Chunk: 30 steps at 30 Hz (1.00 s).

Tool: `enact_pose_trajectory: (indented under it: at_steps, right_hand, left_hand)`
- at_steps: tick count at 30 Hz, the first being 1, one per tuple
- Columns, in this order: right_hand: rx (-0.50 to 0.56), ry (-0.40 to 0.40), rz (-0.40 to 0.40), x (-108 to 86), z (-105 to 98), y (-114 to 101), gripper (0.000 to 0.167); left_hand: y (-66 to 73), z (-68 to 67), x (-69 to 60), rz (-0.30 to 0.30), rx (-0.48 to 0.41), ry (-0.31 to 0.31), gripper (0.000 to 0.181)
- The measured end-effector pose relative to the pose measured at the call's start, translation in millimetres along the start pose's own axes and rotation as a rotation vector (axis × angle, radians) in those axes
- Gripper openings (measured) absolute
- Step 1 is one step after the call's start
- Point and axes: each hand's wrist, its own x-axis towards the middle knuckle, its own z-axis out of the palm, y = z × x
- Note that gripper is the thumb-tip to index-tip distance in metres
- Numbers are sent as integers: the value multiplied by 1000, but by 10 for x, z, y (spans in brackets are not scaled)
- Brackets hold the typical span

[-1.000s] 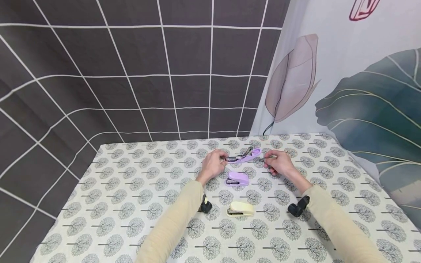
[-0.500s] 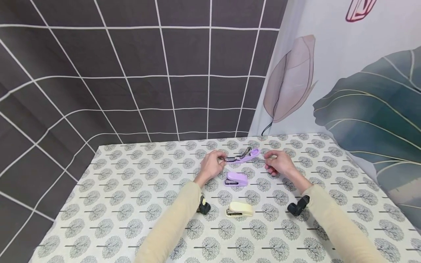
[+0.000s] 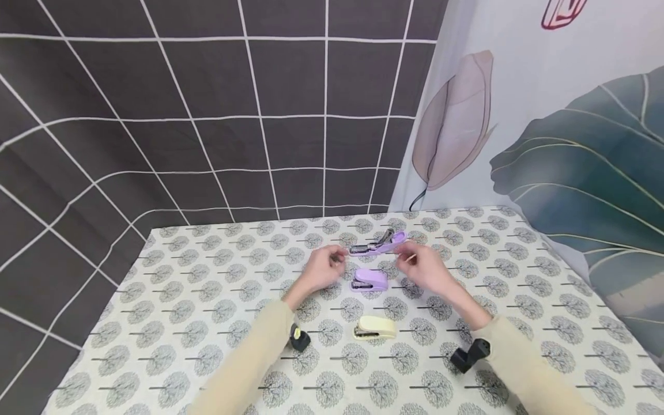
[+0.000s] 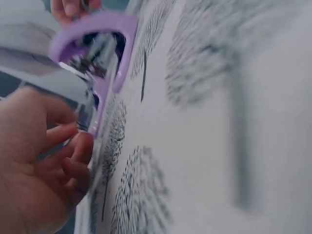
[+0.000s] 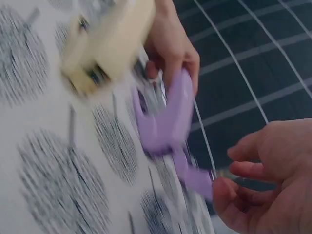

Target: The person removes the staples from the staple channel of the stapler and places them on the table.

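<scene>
Behind, at upper left, dark gridded cloth (image 3: 249, 144); below, a bench (image 3: 181, 323) in tree-print fabric. Right of and below frame centre, an open purple stapler (image 3: 382, 248) — hinged wide, probably to leave its inside within reach. At its left end, the left hand (image 3: 320, 271), fingers bent, whether pinching or merely touching impossible to tell; perhaps for steadying. At its right end, the right hand (image 3: 426, 270), apparently pinching a small grey piece (image 5: 225, 174), too blurred to name. Lower down, a closed purple stapler (image 3: 371, 279) and a cream stapler (image 3: 377, 327) — seemingly kept clear of both hands.
</scene>
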Motion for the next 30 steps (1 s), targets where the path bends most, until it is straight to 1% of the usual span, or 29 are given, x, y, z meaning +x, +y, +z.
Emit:
enact_pose_trajectory:
  at_steps: [3,4,5,7,9,11,13,16,20,23,27,30]
  right_hand:
    - [-43,-57,-116,-27,140,-124,34]
    - [-54,-70,-151,-31,188,-154,36]
    - [-63,-81,-171,-34,235,-180,37]
    - [-97,-87,-198,-29,319,-225,37]
    - [-122,-92,-199,-16,384,-252,35]
    - [-157,-86,-178,-4,434,-282,33]
    - [-194,-87,-153,6,481,-317,33]
    - [-268,-89,-136,15,547,-388,34]
    - [-388,-66,-132,9,614,-447,37]
    - [-431,-38,-130,1,638,-451,33]
    - [-407,-20,-146,5,643,-435,29]
    - [-333,-9,-174,15,604,-413,24]
  left_hand:
    - [84,-27,-169,36,6,-95,40]
    - [110,-21,-211,47,16,-115,41]
    - [128,-6,-244,58,37,-122,42]
    - [139,48,-287,72,83,-107,44]
    - [138,109,-306,78,148,-70,45]
    - [124,160,-311,100,204,-25,43]
    - [110,194,-311,121,242,6,38]
    - [101,218,-317,138,267,33,30]
    - [104,232,-326,119,261,39,25]
    - [110,233,-323,96,244,47,24]
    - [121,223,-322,44,227,51,24]
    - [125,212,-323,22,216,42,24]
